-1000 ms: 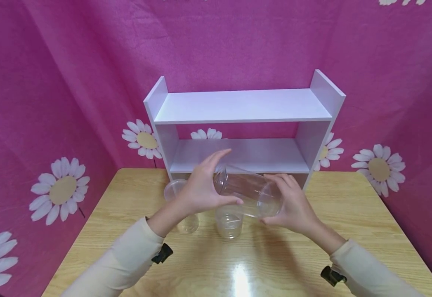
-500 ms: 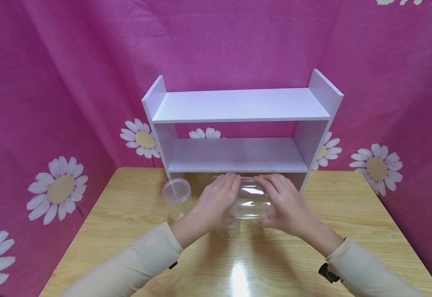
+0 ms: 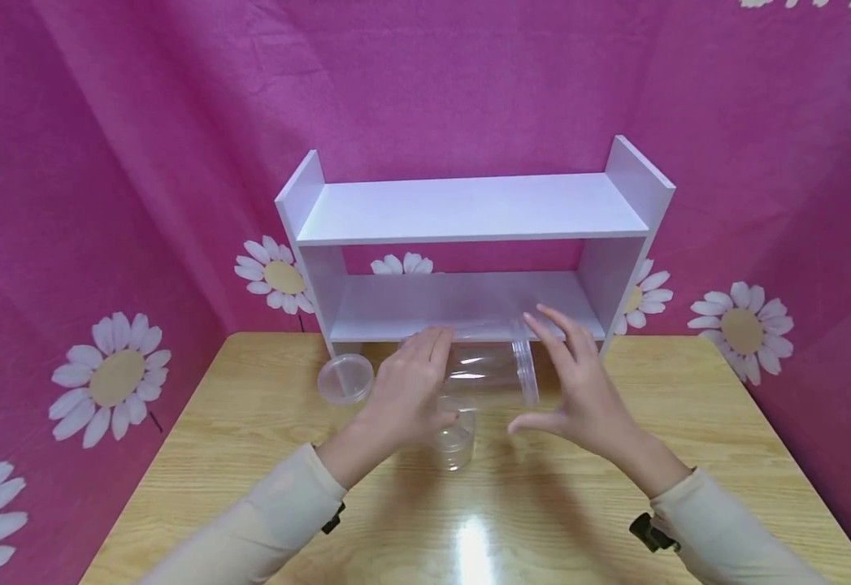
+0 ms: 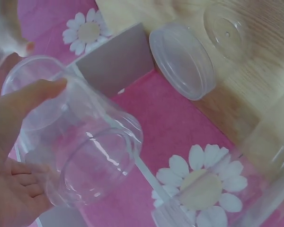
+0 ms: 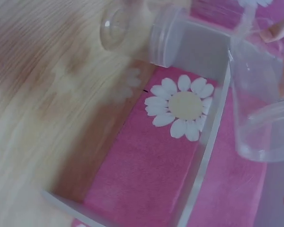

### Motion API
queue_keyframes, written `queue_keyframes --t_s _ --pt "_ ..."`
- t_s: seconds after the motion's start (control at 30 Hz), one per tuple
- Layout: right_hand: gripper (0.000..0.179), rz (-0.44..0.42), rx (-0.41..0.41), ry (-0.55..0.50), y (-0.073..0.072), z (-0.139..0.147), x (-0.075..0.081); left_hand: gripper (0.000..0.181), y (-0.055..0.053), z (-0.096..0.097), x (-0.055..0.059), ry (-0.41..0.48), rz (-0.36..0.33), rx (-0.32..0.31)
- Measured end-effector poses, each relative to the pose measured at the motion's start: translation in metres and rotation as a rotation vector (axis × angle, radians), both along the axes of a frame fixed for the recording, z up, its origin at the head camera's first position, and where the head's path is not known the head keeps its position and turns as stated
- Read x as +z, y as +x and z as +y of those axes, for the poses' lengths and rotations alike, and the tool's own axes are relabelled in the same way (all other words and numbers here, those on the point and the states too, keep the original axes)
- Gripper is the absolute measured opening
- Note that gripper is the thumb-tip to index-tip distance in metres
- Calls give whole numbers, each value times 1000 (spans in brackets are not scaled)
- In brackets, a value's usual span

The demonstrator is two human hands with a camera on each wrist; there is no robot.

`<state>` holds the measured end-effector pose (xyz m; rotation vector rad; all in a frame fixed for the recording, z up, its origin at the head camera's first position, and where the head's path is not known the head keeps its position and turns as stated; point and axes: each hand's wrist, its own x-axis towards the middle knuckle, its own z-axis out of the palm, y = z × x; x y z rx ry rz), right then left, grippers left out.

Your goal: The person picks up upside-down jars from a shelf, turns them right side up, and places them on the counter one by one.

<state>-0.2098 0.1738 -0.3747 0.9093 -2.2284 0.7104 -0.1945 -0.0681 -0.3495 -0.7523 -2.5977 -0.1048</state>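
A clear plastic jar (image 3: pixel 484 374) is held sideways in the air before the shelf, its ridged end pointing right. My left hand (image 3: pixel 406 390) grips it round its left part; in the left wrist view the thumb lies along one side of the jar (image 4: pixel 92 156) and the fingers on the other. Just beyond the ridged end, my right hand (image 3: pixel 582 398) is spread, thumb and fingers apart, holding nothing. Below the held jar another clear jar (image 3: pixel 454 447) stands on the table, its upper part partly covered. A further clear jar with a lid (image 3: pixel 345 379) stands to the left.
A white two-tier shelf (image 3: pixel 476 210) stands at the back of the wooden table (image 3: pixel 688 422). Pink cloth (image 3: pixel 469 89) with white daisies hangs behind it and along both sides.
The jar has been turned end for end, so its ridged end now points right instead of left. My left hand has taken hold of it; my right hand has let go.
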Motion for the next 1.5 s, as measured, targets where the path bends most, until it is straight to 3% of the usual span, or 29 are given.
queue_keyframes --t_s 0.13,0.27,0.5,0.6,0.77,0.9,1.03,1.2,1.37,1.5 --pt "132 -154 -26 -153 -1 4 -3 102 1 -8 0 198 -100 13" --pt "122 -318 27 -320 -2 4 -8 105 0 -11 -4 405 -197 15" --pt "93 -701 230 -582 -1 0 -12 101 4 -8 -21 660 -384 27" --pt "90 -808 370 -700 0 -3 -12 97 5 -6 -28 722 -459 19" --pt "82 -843 557 -748 0 -7 -12 91 7 -5 -36 754 -597 -54" --pt "74 -805 618 -726 1 -8 -13 92 7 -6 -41 742 -664 -116" --pt "77 -784 626 -720 2 -8 -14 96 6 -7 -43 709 -658 -137" --pt "79 -763 531 -705 5 -7 -9 100 4 -12 -35 678 -595 -158" --pt "78 -755 493 -699 6 -1 -3 87 3 -28 -18 750 -502 -183" --pt "79 -760 439 -691 8 7 -2 75 -2 -45 -7 856 -368 -155"
